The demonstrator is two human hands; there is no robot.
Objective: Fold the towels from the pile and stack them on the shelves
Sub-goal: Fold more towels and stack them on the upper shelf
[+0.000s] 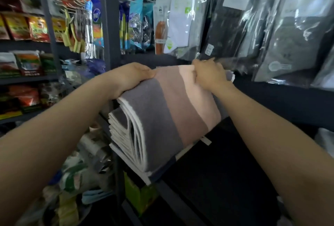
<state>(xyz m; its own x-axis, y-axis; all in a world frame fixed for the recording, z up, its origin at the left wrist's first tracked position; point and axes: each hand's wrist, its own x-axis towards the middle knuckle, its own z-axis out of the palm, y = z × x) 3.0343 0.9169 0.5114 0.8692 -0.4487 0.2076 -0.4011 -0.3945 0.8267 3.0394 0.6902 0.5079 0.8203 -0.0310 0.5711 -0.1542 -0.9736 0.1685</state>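
Two hands settle the stack [155,117] on the shelf [226,162]
Our left hand [132,75] and right hand [207,74] curl over its far edge, gripping towels to square them

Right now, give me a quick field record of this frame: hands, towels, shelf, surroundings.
left hand: left hand grips the far left edge of the towel stack, fingers curled over the top
right hand: right hand pinches the far right edge of the top towel
towel stack: towel stack of folded towels, top one banded grey, mauve and pink, white-trimmed edges fanned on the near left side
support: stack sits on a dark shelf, its left corner overhanging
behind: hanging packaged goods in clear bags
left side: shelves of snack packets
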